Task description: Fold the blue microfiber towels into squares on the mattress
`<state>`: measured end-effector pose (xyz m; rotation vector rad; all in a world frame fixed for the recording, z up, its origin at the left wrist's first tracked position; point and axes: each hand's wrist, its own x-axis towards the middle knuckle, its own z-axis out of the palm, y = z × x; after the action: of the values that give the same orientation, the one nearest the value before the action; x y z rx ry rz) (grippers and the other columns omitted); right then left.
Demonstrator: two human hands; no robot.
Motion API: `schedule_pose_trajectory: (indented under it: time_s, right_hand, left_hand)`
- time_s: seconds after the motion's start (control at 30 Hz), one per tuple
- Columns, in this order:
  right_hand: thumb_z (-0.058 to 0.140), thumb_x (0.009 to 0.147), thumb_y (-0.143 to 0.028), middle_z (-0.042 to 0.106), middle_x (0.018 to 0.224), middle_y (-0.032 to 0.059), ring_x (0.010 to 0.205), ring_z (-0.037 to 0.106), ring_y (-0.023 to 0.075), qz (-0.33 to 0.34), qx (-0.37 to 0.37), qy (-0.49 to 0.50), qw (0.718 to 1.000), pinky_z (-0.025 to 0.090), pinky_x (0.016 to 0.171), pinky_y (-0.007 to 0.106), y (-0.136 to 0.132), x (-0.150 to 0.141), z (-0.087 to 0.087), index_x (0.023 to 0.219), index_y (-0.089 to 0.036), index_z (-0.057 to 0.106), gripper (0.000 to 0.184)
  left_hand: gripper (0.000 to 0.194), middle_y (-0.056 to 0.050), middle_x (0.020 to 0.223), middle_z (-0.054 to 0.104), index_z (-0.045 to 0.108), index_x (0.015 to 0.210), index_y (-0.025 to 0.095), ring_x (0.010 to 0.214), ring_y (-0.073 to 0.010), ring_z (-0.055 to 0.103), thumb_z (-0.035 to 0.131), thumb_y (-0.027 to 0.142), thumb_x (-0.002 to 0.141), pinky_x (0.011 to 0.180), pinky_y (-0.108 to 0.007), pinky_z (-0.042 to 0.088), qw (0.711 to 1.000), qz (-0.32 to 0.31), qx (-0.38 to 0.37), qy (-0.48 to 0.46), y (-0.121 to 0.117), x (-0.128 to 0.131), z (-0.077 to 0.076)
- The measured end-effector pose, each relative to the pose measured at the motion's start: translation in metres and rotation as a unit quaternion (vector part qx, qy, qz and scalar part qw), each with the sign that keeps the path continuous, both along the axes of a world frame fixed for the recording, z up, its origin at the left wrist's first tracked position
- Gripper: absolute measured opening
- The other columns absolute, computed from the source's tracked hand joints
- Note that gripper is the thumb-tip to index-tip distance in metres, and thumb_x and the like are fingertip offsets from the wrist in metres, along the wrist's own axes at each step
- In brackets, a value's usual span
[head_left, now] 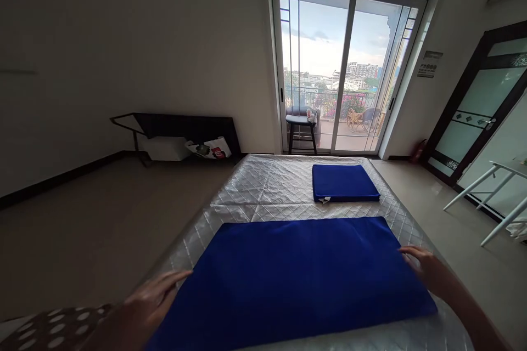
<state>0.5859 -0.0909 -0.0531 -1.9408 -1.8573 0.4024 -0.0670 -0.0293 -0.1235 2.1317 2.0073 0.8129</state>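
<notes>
A wide, smooth blue fabric sheet (304,279) lies across the near part of a silver quilted mattress (255,181). My left hand (154,296) is at the sheet's left edge, its fingers closed along it, with the thumb side partly hidden. At the opposite edge, my right hand (422,266) pinches the sheet between fingertips and thumb. Farther back on the mattress rests a folded blue fabric bundle (345,182), thick and rectangular, with small white tags at its front edge. Neither hand touches that bundle.
A dark low frame (189,125) stands by the left wall, with a white box (164,149) and a printed bag (209,148). Beyond are glass sliding doors (349,66) and a dark stool (302,127). A white-legged table (494,192) stands right.
</notes>
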Motion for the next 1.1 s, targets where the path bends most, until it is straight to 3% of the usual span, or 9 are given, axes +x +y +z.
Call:
schedule_pose_trajectory:
  time_s: [0.07, 0.13, 0.2, 0.3, 0.4, 0.47, 0.6, 0.83, 1.1]
  right_hand:
    - [0.044, 0.092, -0.034, 0.073, 0.122, 0.0095, 0.115, 0.068, 0.0264, 0.012, 0.024, -0.026, 0.999, 0.050, 0.105, 0.042, 0.039, -0.027, 0.001, 0.106, -0.024, 0.076, 0.036]
    - [0.043, 0.095, -0.030, 0.068, 0.133, 0.0107, 0.125, 0.062, 0.0254, 0.016, 0.017, -0.063, 0.998, 0.046, 0.110, 0.042, 0.075, -0.049, -0.006, 0.119, -0.022, 0.072, 0.039]
    - [0.043, 0.096, -0.028, 0.063, 0.140, 0.0110, 0.132, 0.056, 0.0251, 0.009, -0.004, -0.103, 0.995, 0.042, 0.113, 0.043, 0.101, -0.060, -0.019, 0.129, -0.021, 0.067, 0.042]
    - [0.042, 0.096, -0.022, 0.062, 0.142, 0.0102, 0.133, 0.054, 0.0243, -0.025, -0.020, -0.149, 0.988, 0.040, 0.113, 0.040, 0.120, -0.053, -0.039, 0.133, -0.021, 0.065, 0.043]
    - [0.040, 0.097, -0.020, 0.065, 0.136, 0.0086, 0.127, 0.058, 0.0243, -0.069, -0.005, -0.171, 0.983, 0.042, 0.109, 0.039, 0.126, -0.033, -0.050, 0.128, -0.025, 0.067, 0.041]
    - [0.041, 0.098, -0.023, 0.069, 0.128, 0.0084, 0.122, 0.061, 0.0248, -0.082, -0.006, -0.175, 0.981, 0.044, 0.106, 0.039, 0.129, -0.020, -0.050, 0.120, -0.026, 0.070, 0.037]
    - [0.045, 0.097, -0.026, 0.071, 0.116, 0.0093, 0.113, 0.065, 0.0250, -0.075, -0.029, -0.166, 0.983, 0.048, 0.097, 0.035, 0.136, -0.004, -0.043, 0.106, -0.024, 0.073, 0.029]
    - [0.040, 0.099, -0.027, 0.073, 0.113, 0.0108, 0.111, 0.066, 0.0270, -0.096, -0.019, -0.155, 0.983, 0.049, 0.096, 0.038, 0.143, 0.006, -0.048, 0.106, -0.021, 0.069, 0.030]
    - [0.048, 0.092, -0.020, 0.073, 0.112, 0.0100, 0.108, 0.067, 0.0249, -0.107, 0.016, -0.118, 0.987, 0.048, 0.100, 0.035, 0.148, 0.014, -0.056, 0.102, -0.021, 0.073, 0.027]
  left_hand:
    - [0.043, 0.001, 0.110, 0.079, 0.078, 0.101, 0.035, 0.105, -0.0303, 0.073, 0.042, 0.053, 0.084, 0.095, -0.037, 0.058, 0.997, -0.074, -0.021, -0.007, 0.043, 0.033, 0.025]
    - [0.048, -0.005, 0.123, 0.075, 0.076, 0.108, 0.027, 0.119, -0.0316, 0.066, 0.041, 0.053, 0.086, 0.103, -0.039, 0.052, 0.993, -0.109, -0.030, 0.014, 0.084, 0.059, 0.033]
    - [0.055, -0.011, 0.134, 0.068, 0.072, 0.118, 0.021, 0.129, -0.0324, 0.059, 0.039, 0.052, 0.088, 0.107, -0.044, 0.048, 0.992, -0.109, -0.056, 0.042, 0.113, 0.072, 0.024]
    - [0.057, -0.011, 0.140, 0.064, 0.070, 0.123, 0.020, 0.135, -0.0286, 0.054, 0.034, 0.049, 0.089, 0.111, -0.044, 0.045, 0.991, -0.101, -0.073, 0.052, 0.135, 0.066, -0.007]
    - [0.056, -0.008, 0.134, 0.069, 0.072, 0.117, 0.022, 0.132, -0.0250, 0.057, 0.032, 0.048, 0.090, 0.112, -0.041, 0.045, 0.995, -0.089, -0.046, 0.019, 0.142, 0.048, -0.033]
    - [0.053, -0.007, 0.126, 0.073, 0.075, 0.108, 0.023, 0.126, -0.0257, 0.062, 0.033, 0.049, 0.088, 0.110, -0.041, 0.047, 0.997, -0.078, -0.027, 0.001, 0.145, 0.041, -0.039]
    - [0.047, -0.008, 0.112, 0.077, 0.077, 0.095, 0.025, 0.109, -0.0286, 0.069, 0.041, 0.052, 0.084, 0.103, -0.041, 0.052, 0.997, -0.074, -0.018, -0.010, 0.154, 0.037, -0.028]
    - [0.046, -0.007, 0.100, 0.079, 0.076, 0.091, 0.023, 0.094, -0.0269, 0.073, 0.046, 0.055, 0.078, 0.087, -0.034, 0.058, 0.995, -0.012, -0.048, -0.081, 0.165, 0.036, -0.020]
    - [0.037, -0.011, 0.105, 0.077, 0.076, 0.089, 0.023, 0.105, -0.0306, 0.068, 0.042, 0.037, 0.087, 0.102, -0.044, 0.052, 0.999, -0.024, 0.043, 0.013, 0.158, 0.042, -0.024]
